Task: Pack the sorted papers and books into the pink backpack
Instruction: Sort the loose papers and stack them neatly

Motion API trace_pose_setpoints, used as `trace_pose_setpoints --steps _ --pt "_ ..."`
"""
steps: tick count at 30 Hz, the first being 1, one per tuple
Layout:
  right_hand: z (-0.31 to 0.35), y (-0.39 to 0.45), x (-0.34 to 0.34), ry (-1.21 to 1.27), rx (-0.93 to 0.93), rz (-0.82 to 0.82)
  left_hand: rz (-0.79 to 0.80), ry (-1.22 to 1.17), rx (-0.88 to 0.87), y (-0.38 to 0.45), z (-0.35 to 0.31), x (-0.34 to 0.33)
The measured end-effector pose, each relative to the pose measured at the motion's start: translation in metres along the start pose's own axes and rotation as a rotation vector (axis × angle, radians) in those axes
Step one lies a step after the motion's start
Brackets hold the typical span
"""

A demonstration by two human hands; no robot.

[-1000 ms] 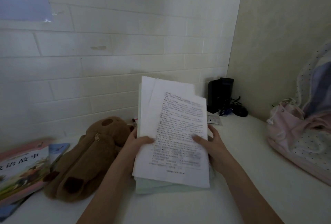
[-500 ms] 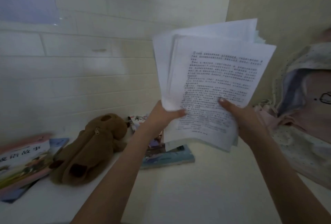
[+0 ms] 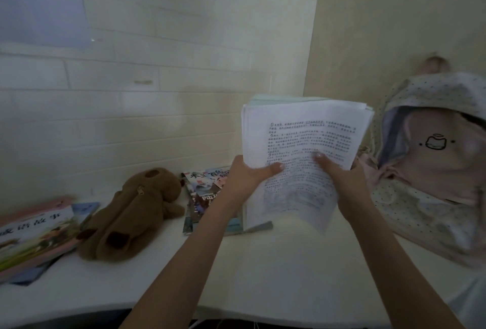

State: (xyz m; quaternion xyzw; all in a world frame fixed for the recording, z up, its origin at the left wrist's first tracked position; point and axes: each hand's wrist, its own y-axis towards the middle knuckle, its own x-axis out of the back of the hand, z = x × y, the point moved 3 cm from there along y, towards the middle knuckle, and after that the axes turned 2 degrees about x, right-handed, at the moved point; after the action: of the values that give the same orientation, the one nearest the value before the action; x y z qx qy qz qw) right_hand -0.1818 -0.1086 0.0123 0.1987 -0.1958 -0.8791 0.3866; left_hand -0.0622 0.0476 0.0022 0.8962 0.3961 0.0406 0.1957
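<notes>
Both hands grip the paper stack (image 3: 302,155) above the desk (image 3: 263,276): my left hand (image 3: 247,173) pinches its left edge, my right hand (image 3: 342,173) its lower right. At 3 o'clock of the stack stands the pink backpack (image 3: 434,160); books (image 3: 207,192) lie at 8 o'clock.

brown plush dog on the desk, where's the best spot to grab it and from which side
Grip the brown plush dog around its thick middle, coming down from above. It lies flat on the desk, its long body running from the books on the left toward the books behind it. Both long sides look open. The soft body should squeeze easily.
</notes>
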Motion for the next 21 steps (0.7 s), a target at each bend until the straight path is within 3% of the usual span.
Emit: trace_pose_setpoints --steps 6,15,21 --pt "-0.049 -0.034 0.015 -0.045 -0.267 0.249 0.095 0.059 0.177 -0.017 0.045 0.018" --pt "-0.033 -0.016 0.000 -0.066 -0.134 -0.052 -0.106 0.058 0.050 0.001 0.025 0.006" --pt "-0.071 -0.041 0.009 -0.092 -0.335 -0.013 -0.039 0.032 0.155 -0.014 0.063 0.013"
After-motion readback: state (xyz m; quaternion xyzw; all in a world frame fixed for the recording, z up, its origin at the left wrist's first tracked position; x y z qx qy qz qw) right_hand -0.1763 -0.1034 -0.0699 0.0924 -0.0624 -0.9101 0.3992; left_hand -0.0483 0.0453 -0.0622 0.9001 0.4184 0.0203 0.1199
